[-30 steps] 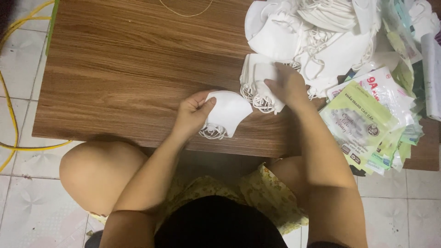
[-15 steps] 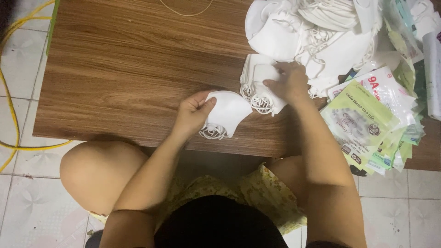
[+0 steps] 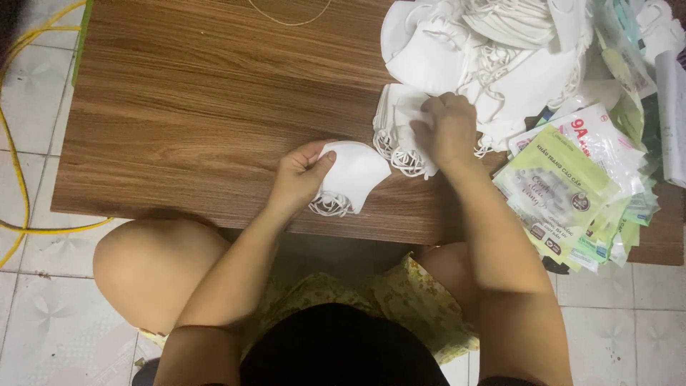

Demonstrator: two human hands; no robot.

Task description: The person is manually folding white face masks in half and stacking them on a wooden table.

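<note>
White face masks are held in a small bunch by the left hand, near the front edge of the wooden table, about midway along it. The left fingers are curled around the bunch's left side, with the thumb pressed on top, and the looped ear cords are seen hanging below the bunch toward the table's front edge. Just to the right, a second small stack of white masks is lain on the table, touching the held bunch or nearly so. The right hand is placed on this stack, its fingers bent and pinched on the top mask's edge. Behind the right hand, at the table's far right corner, a large loose heap of white masks with tangled cords is piled. Along the right edge, a fan of flat printed packets, green and white, is spread, partly overhanging the front edge. A thin loop of cord is seen at the far edge. A yellow cable is laid on the tiled floor beyond the left edge. A bare knee is seen below the front edge.
</note>
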